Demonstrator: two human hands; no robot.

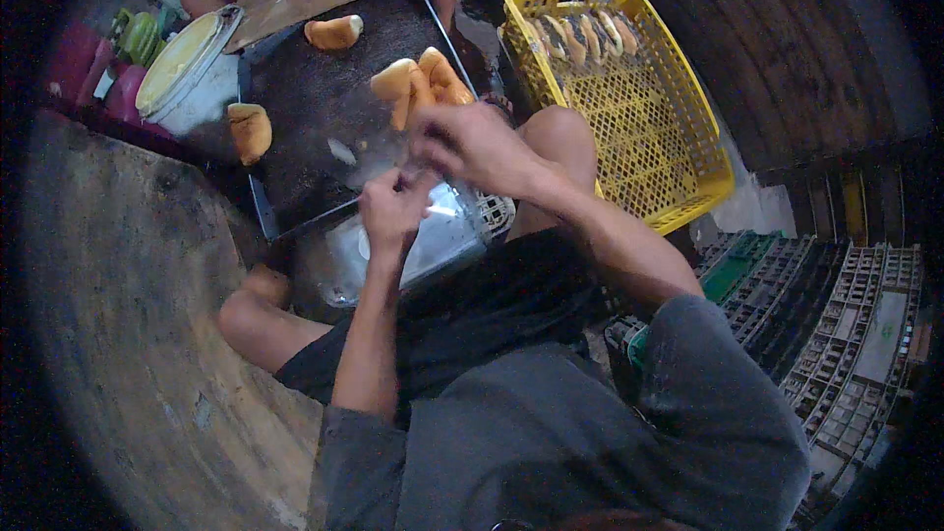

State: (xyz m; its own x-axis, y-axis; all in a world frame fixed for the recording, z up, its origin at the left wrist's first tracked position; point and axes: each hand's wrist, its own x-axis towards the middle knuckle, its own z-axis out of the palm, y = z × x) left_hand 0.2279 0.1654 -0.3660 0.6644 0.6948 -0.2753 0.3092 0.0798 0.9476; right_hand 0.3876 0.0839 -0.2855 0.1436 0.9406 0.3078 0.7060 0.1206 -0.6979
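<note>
Dark grey shirt cloth (531,433) lies nearest, with black shorts (482,320) beyond it over folded legs. Past the shorts, a clear plastic box (447,221) sits low at the near edge of a dark tray (295,172). Over that box the left hand (391,208) and the right hand (477,143) come close together; each grip looks drawn in, but the right one is blurred, and I cannot tell whether either is clamped on anything. Just beyond the right hand, along the tray's right side, rests a cluster of buns (398,87); a far bun (334,32) sits well apart from it, and a left bun (250,134) lies at the tray's left rim. The cluster seems most at risk: a quick swing of the right knuckles could push or dent it. The left bun could roll off if the tray is jolted. Anything small between the fingers could slip and drop into the box or tray. To the right, filled buns (590,36) stand in a row at the far end of a yellow basket (644,147); a bump from the nearby right knee (560,133) could topple them.
</note>
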